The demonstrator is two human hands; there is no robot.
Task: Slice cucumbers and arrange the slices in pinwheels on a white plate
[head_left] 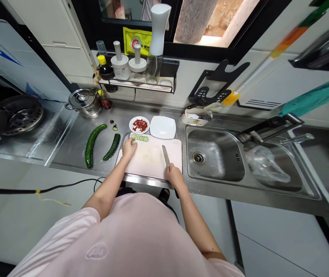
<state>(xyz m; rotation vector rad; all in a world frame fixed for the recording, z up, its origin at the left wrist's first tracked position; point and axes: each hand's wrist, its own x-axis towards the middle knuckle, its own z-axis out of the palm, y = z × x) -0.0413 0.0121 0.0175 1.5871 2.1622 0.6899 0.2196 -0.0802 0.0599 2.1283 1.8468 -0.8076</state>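
My right hand (175,176) is wrapped round the handle of a kitchen knife (166,156). The blade points away from me over the right part of a white cutting board (153,163). At the board's upper left, my left hand (129,147) has its fingers curled together against the near left end of a row of cucumber slices (140,137). What lies between those fingertips is too small to make out. Left of the board lie a shorter piece of cucumber (111,147) and a long whole cucumber (93,145), with small cucumber ends (115,128) behind them.
Behind the board stand a plate of chopped red pieces (140,125) and a white plate (163,127). A steel pot (86,103) is at the back left, a frying pan (12,115) farther left. To the right is a sink (216,156) with a plastic bag (265,163).
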